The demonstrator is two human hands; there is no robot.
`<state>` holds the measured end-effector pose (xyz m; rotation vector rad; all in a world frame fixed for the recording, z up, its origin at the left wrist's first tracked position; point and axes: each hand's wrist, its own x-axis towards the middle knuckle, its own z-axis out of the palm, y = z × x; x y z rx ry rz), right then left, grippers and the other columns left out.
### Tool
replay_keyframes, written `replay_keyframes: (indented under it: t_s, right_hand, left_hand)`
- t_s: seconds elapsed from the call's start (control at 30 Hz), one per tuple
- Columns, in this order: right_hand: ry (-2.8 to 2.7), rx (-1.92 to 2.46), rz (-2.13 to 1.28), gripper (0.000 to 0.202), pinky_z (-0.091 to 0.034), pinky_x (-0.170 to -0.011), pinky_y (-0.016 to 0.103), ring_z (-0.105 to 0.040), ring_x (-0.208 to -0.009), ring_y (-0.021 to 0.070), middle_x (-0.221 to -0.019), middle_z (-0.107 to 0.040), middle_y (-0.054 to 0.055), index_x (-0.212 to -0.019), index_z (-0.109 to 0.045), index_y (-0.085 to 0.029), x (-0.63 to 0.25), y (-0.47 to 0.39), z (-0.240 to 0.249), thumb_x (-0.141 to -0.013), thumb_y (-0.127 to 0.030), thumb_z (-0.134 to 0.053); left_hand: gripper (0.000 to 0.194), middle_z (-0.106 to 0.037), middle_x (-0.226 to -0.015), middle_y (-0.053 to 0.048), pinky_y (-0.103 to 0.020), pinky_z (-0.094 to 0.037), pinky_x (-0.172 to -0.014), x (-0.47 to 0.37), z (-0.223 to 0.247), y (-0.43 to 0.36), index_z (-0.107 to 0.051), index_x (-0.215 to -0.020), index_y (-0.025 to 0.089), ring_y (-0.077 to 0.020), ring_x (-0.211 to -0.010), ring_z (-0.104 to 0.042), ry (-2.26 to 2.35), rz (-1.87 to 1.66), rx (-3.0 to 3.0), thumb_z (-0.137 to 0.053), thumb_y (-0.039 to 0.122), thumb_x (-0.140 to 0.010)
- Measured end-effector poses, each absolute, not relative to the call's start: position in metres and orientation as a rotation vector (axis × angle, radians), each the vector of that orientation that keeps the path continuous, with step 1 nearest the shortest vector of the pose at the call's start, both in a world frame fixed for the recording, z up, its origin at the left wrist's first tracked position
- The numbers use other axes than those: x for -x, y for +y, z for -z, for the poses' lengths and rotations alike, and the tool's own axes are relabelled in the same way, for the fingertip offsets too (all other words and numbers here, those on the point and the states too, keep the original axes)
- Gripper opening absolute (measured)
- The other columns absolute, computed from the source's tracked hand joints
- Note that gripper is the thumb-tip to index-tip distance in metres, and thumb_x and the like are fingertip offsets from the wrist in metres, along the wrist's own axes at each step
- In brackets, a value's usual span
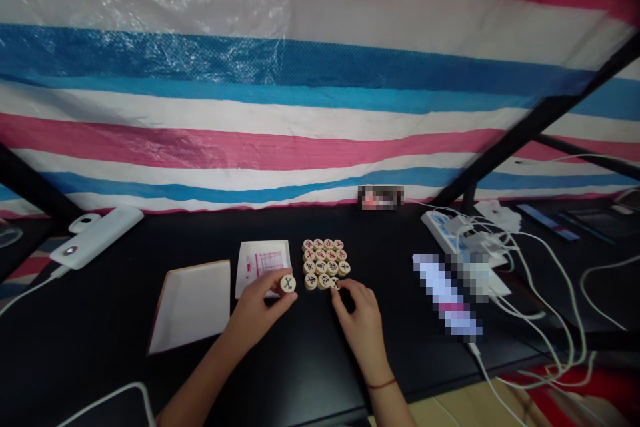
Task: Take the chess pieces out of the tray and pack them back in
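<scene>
My left hand (257, 300) pinches a round Chinese chess piece (288, 283) between thumb and fingers, its black character facing up. The piece is just left of a block of Chinese chess pieces (321, 267) set close together in several rows. Red characters mark the far rows; black ones mark the near rows. At the block's near right corner, my right hand (361, 317) has its thumb and index finger closed on another black-marked piece (335, 283). Behind my left hand lies a white box part with a red printed grid (260, 259), partly covered by the fingers.
An open, pale-lined box half (193, 307) lies to the left. Farther left is a white device with a cable (100, 237). On the right are a blurred phone-like object (447, 297), a power strip (440, 233) and tangled white cables (545, 293). A striped sheet (280, 147) hangs behind.
</scene>
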<state>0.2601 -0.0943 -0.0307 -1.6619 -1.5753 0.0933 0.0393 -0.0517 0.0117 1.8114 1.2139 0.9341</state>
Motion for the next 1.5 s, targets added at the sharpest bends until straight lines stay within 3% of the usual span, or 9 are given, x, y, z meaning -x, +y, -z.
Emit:
replay_keyframes:
  t_s: [0.2,0.33,0.47,0.63,0.77,0.93,1.2,1.5]
  right_hand:
    - [-1.531,1.504,-0.289,0.016,-0.052,-0.069,0.031,-0.062,-0.077,0.0189,-0.091,-0.068,0.007,-0.097,-0.064,-0.02,-0.224,-0.108,-0.002,-0.088,-0.031,-0.056]
    - [-1.583,1.39,-0.4,0.015,-0.052,-0.064,0.026,-0.062,-0.071,0.0163,-0.085,-0.068,0.003,-0.096,-0.064,-0.022,-0.196,-0.111,-0.016,-0.082,-0.027,-0.062]
    - [-1.551,1.395,-0.375,0.015,-0.051,-0.062,0.025,-0.061,-0.07,0.0148,-0.083,-0.067,0.001,-0.097,-0.064,-0.022,-0.187,-0.11,-0.017,-0.083,-0.024,-0.062]
    - [-1.53,1.415,-0.285,0.015,-0.05,-0.065,0.027,-0.061,-0.074,0.0159,-0.087,-0.066,0.004,-0.099,-0.063,-0.021,-0.206,-0.106,-0.012,-0.086,-0.025,-0.058]
    - [-1.377,1.575,-0.095,0.02,-0.049,-0.068,0.032,-0.06,-0.078,0.0191,-0.091,-0.066,0.008,-0.099,-0.063,-0.018,-0.242,-0.095,0.007,-0.087,-0.032,-0.057]
    - [-1.42,1.624,-0.097,0.021,-0.05,-0.074,0.036,-0.061,-0.084,0.0218,-0.095,-0.066,0.009,-0.097,-0.064,-0.018,-0.267,-0.088,0.033,-0.084,-0.033,-0.057]
    - [-1.543,1.596,-0.091,0.017,-0.05,-0.084,0.04,-0.062,-0.092,0.0231,-0.095,-0.069,0.008,-0.094,-0.065,-0.02,-0.264,-0.088,0.036,-0.085,-0.034,-0.059]
    - [-1.546,1.705,-0.065,0.022,-0.049,-0.075,0.038,-0.059,-0.082,0.0238,-0.089,-0.066,0.008,-0.095,-0.061,-0.019,-0.265,-0.084,0.043,-0.083,-0.037,-0.057]
  left_hand:
    - [0.031,-0.069,-0.101,-0.003,-0.031,-0.055,-0.082,-0.043,-0.008,-0.057,-0.06,-0.118,0.025,-0.0156,-0.082,-0.065,1.135,-0.87,-2.061,-0.057,0.024,-0.087]
    - [0.037,-0.067,-0.11,-0.005,-0.034,-0.052,-0.091,-0.04,0.0,-0.059,-0.057,-0.124,0.026,-0.0187,-0.099,-0.064,1.056,-0.826,-2.187,-0.054,0.017,-0.088]
    - [0.039,-0.067,-0.106,-0.006,-0.036,-0.052,-0.091,-0.039,0.006,-0.059,-0.054,-0.128,0.025,-0.0195,-0.099,-0.063,0.973,-0.876,-2.347,-0.049,0.015,-0.09]
    - [0.041,-0.066,-0.105,-0.006,-0.037,-0.052,-0.089,-0.041,-0.002,-0.059,-0.05,-0.133,0.024,-0.0206,-0.096,-0.062,0.968,-0.833,-2.455,-0.051,0.022,-0.092]
    - [0.034,-0.066,-0.109,-0.006,-0.044,-0.045,-0.096,-0.036,-0.008,-0.053,-0.058,-0.123,0.024,-0.0238,-0.102,-0.059,1.153,-0.78,-2.523,-0.056,0.021,-0.089]
    - [0.026,-0.069,-0.105,-0.007,-0.047,-0.039,-0.097,-0.024,-0.007,-0.043,-0.065,-0.112,0.023,-0.0263,-0.101,-0.06,1.422,-0.716,-2.501,-0.058,0.022,-0.086]
    - [0.031,-0.069,-0.11,-0.004,-0.05,-0.028,-0.102,-0.02,-0.004,-0.043,-0.064,-0.11,0.025,-0.0268,-0.104,-0.06,1.406,-0.531,-2.435,-0.07,0.033,-0.08]
    - [0.03,-0.07,-0.111,-0.005,-0.042,-0.034,-0.093,-0.024,-0.006,-0.042,-0.062,-0.115,0.025,-0.0248,-0.101,-0.062,1.431,-0.424,-2.387,-0.062,0.026,-0.085]
